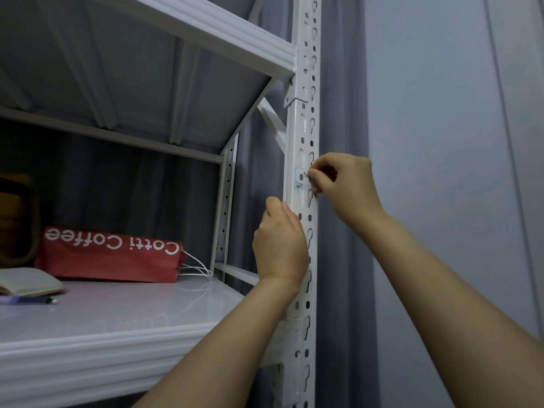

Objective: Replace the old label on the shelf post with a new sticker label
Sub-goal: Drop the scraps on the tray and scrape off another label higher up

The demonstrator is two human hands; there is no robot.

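**Item:** old label, a thin pale-bluish film stuck mid-height on the white perforated metal shelf post, its edges ragged.

**Handling (judged):** near weightless, limp, tear-prone and tacky. Best taken at a lifted edge and peeled slowly.

**Right hand**: fingertips pinch the label's right edge.

**Left hand**: curled round the post just below, steadying it.

**Surroundings:**
- Grey curtain to the right, behind the post.
- Red paper "Cotti Coffee" bag, open notebook and dark pen, all far left on the white shelf board, well apart from the label.

**Obstruction:** the post's keyhole slots under the label may snag the film. No new sticker is in view.
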